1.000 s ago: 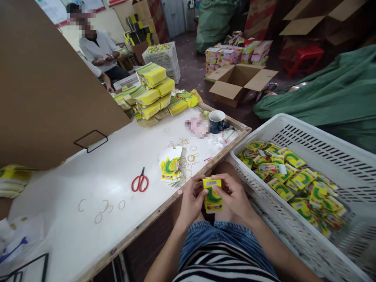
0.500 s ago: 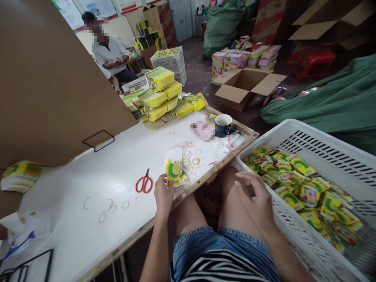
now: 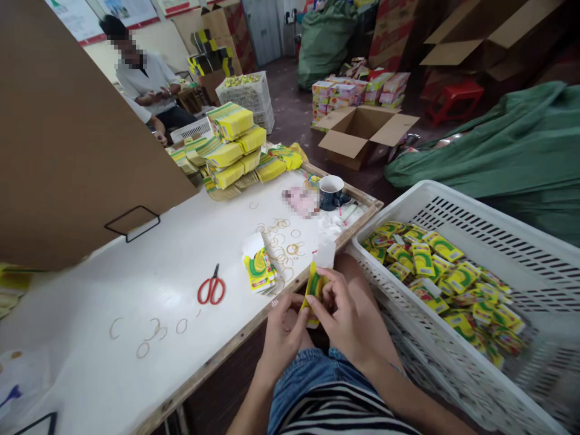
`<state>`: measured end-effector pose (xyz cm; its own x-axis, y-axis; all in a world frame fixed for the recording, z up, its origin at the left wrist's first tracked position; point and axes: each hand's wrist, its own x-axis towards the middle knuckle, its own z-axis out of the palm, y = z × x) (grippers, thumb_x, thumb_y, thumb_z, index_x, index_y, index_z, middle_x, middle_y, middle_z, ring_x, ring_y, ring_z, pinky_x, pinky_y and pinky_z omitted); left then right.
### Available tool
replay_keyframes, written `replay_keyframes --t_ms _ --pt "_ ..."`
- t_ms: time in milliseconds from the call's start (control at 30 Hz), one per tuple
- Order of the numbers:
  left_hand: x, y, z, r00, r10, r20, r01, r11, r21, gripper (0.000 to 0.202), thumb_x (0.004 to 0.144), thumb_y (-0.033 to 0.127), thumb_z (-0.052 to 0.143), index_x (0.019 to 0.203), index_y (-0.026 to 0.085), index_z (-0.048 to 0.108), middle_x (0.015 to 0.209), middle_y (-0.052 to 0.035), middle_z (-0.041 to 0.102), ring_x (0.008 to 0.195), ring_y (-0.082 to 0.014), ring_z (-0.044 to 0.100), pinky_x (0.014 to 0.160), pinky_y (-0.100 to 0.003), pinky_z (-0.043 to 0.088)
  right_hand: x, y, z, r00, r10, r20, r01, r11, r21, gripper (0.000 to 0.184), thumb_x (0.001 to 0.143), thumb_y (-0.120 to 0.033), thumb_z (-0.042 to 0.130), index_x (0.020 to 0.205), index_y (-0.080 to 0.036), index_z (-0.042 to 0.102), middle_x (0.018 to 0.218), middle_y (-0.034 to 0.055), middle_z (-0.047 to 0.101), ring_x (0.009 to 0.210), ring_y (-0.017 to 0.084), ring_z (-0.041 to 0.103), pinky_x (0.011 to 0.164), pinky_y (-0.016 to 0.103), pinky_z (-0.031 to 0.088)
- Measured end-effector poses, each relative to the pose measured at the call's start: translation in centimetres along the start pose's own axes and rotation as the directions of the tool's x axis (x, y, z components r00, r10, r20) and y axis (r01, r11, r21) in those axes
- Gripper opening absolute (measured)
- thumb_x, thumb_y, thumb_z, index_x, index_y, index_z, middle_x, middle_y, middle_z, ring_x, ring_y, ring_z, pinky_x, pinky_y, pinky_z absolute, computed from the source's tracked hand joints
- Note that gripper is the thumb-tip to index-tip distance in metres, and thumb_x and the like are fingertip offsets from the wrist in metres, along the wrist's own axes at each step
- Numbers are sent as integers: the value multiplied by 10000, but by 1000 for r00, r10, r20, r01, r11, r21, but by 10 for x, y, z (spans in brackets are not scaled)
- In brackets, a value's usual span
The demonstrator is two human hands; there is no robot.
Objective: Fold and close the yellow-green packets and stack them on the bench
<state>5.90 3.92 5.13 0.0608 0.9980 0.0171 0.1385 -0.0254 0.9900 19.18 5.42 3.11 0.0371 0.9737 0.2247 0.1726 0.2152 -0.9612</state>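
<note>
Both hands (image 3: 281,331), half-curled, pinch one yellow carton (image 3: 313,282) between the fingers

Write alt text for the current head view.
Left hand and right hand hold a small yellow-green carton beside a white table bearing red-handled scissors, thin loops and more cartons. At right, a white crate contains many similar packs.

The near yellow carton (image 3: 313,283) looks like smooth printed card. The white tabletop (image 3: 172,260) is smooth and glossy, its edging (image 3: 244,334) rough wood; the right basket (image 3: 480,211) is plastic, the shorts (image 3: 296,376) denim.
</note>
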Motion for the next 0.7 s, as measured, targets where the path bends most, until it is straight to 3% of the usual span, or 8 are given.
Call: replay_keyframes --t_ms 67,133,200,300,433,500,600,700 --pt "3 -6 4 993 -89 78 106 961 -257 294 832 475 644 888 190 598 829 -22 631 784 -168 592 714 -261 462 -2 1 -1 998 51 -27 -49 997 53 394 879 -243 595 1258 -238 485 952 33 563 659 134 483 626 259 501" --pt "6 -12 8 966 -167 199 245 839 -486 394 803 576 630 902 201 563 862 -28 643 806 -183 618 698 -269 471 -4 1 -1 998 60 -25 -57 993 106 364 877 -244 601 1225 -246 495 927 20 549 667 132 485 627 247 494" --pt "10 -17 12 928 -227 296 363 728 -582 392 792 560 654 926 207 548 899 -33 662 819 -188 644 685 -265 472 -4 0 -2 999 42 -13 -40 988 149 328 889 -239 581 1207 -250 497 976 30 561 717 136 526 656 248 502" --pt "14 -20 15 910 -254 326 409 669 -621 404 737 429 759 1008 215 550 954 -32 688 831 -191 670 696 -264 485 -3 0 -6 1000 10 4 -11 989 147 305 908 -246 556 1208 -249 498 1001 43 581 780 152 573 681 257 514" --pt "17 -20 16 931 -278 238 365 675 -641 490 733 381 773 1139 216 555 954 -44 721 842 -206 696 763 -310 521 -1 7 -13 993 -2 -118 -1 1000 -23 484 881 -327 605 1334 -239 460 1219 103 552 911 200 576 779 326 525" --pt "17 -22 18 943 -291 159 325 713 -622 480 748 382 759 1154 204 576 1001 -59 727 892 -216 696 806 -322 525 -1 14 -14 994 57 -89 -60 998 -24 502 865 -379 626 1322 -222 490 1285 117 547 1014 234 574 846 361 517" --pt "15 -27 22 961 -272 50 252 785 -566 434 773 394 736 1136 185 621 1095 -80 719 984 -222 680 889 -328 507 -2 25 -12 981 186 58 -189 980 59 283 900 -416 571 1063 -194 637 1001 86 665 910 228 619 768 330 530" --pt "16 -30 23 971 -237 31 221 843 -491 427 789 416 715 1131 172 642 1109 -100 720 1001 -234 674 901 -341 507 -1 30 -12 979 204 20 -205 979 14 241 899 -412 563 868 -188 646 834 61 650 790 210 611 700 306 513"
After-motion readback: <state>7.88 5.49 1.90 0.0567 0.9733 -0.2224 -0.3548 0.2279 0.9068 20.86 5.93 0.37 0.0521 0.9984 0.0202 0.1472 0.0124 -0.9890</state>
